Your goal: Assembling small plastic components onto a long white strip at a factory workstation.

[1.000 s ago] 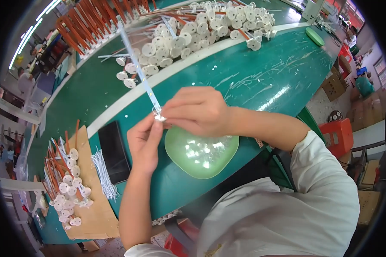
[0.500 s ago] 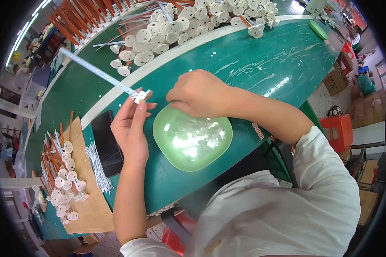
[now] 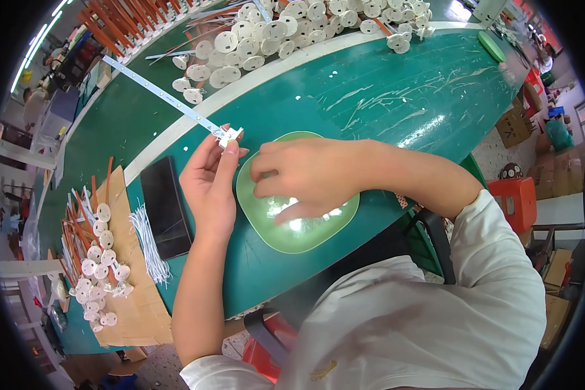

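My left hand [image 3: 209,185] pinches a white plastic end piece [image 3: 230,136] between thumb and fingers. From that piece a slim pale LED strip [image 3: 162,95] sticks out toward the far left, dotted with small lights. My right hand [image 3: 315,175] hangs over a light green bowl [image 3: 299,249], thumb apart from the bent fingers, and nothing shows in it. Shiny, clear bits glint in the bowl, partly covered by that hand; their kind is too blurred to tell.
Left of my left forearm lie a black phone [image 3: 168,208] and a bundle of white wires [image 3: 149,247]. A cardboard sheet [image 3: 136,318] bears several round white-ended strips [image 3: 97,266]. A larger heap of them [image 3: 253,45] lies beyond the table's pale raised edge [image 3: 240,88].
My right hand has come down and nearer over the bowl, its thumb parting from the fingers. In the picture, my left hand and the LED strip sit slightly further right.
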The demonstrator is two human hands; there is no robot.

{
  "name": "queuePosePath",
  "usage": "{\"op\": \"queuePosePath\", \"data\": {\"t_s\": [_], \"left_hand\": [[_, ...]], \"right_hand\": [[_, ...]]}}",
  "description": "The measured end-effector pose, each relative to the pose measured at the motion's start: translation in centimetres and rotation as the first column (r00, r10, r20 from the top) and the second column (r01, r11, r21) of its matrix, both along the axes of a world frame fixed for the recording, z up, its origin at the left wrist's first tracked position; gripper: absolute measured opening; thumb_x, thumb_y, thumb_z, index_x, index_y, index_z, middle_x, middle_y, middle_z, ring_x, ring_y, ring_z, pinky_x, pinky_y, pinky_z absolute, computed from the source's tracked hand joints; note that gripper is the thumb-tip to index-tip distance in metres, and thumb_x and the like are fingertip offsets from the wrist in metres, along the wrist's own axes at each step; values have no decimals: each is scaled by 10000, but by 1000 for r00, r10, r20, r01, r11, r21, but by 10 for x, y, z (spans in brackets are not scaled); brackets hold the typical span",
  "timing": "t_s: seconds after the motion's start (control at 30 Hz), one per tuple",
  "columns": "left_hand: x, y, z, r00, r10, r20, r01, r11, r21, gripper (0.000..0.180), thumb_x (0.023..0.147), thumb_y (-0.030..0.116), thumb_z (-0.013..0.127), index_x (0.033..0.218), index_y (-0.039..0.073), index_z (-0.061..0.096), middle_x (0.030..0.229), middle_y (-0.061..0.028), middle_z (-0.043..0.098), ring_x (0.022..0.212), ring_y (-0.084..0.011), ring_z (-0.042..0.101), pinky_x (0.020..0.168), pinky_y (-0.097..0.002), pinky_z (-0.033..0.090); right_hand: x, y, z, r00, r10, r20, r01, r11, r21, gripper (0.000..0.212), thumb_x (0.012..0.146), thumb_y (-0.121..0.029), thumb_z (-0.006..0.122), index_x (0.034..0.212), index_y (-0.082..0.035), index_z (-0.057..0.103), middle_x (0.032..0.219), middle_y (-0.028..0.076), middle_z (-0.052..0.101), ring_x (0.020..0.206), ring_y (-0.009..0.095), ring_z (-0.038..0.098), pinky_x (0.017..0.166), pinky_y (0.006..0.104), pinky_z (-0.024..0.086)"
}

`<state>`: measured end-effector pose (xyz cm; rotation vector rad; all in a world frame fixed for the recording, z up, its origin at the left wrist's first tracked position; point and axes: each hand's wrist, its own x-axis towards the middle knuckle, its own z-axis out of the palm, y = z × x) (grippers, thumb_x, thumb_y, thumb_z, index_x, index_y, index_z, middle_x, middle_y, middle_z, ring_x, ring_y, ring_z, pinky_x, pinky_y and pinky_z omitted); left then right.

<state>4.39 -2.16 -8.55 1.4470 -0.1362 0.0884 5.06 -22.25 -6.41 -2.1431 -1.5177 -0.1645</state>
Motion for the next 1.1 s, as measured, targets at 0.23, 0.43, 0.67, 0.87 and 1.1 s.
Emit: {"op": "queuePosePath", "data": {"t_s": [0.23, 0.43, 0.67, 0.87, 1.1], "left_hand": [[-1, 0, 4, 1000, -2, 16, 2, 1000, 16, 350, 945, 75, 664, 1266, -53, 607, 1083, -126, 708, 897, -134, 670, 821, -265, 528], [0, -2, 5, 1000, 4, 13, -5, 1000, 27, 344, 947, 81, 662, 1260, -53, 612, 1077, -126, 711, 894, -132, 671, 813, -263, 529], [-1, 0, 3, 1000, -7, 22, 7, 1000, 13, 333, 952, 83, 650, 1254, -52, 616, 1081, -129, 714, 895, -137, 673, 816, -266, 535], [0, -1, 1, 1000, -11, 16, 10, 1000, 29, 326, 956, 90, 637, 1248, -54, 617, 1099, -141, 713, 900, -143, 676, 814, -270, 531], [0, 1, 1, 1000, -13, 27, 11, 997, 71, 316, 959, 87, 620, 1242, -53, 619, 1105, -156, 715, 902, -145, 685, 795, -255, 511]], "right_hand": [[1, -1, 9, 949, 162, -272, -202, 971, -125, 132, 767, -121, 730, 866, -36, 711, 876, 72, 647, 918, 258, 605, 762, 382, 520], [9, -6, 10, 905, 146, -400, -178, 983, -44, 74, 786, -82, 694, 825, -20, 697, 780, 91, 680, 759, 262, 644, 713, 370, 521], [9, -11, 32, 741, 48, -670, -83, 996, -20, 66, 842, -54, 659, 888, -8, 672, 789, 96, 705, 699, 222, 677, 646, 325, 518], [9, -15, 32, 685, 4, -728, -18, 1000, -12, 114, 830, -50, 633, 925, -3, 675, 783, 88, 708, 688, 197, 679, 645, 310, 520], [15, -17, 25, 791, 34, -610, -53, 998, -14, 178, 784, -48, 653, 940, -14, 731, 777, 91, 722, 688, 188, 691, 648, 308, 532]]}}
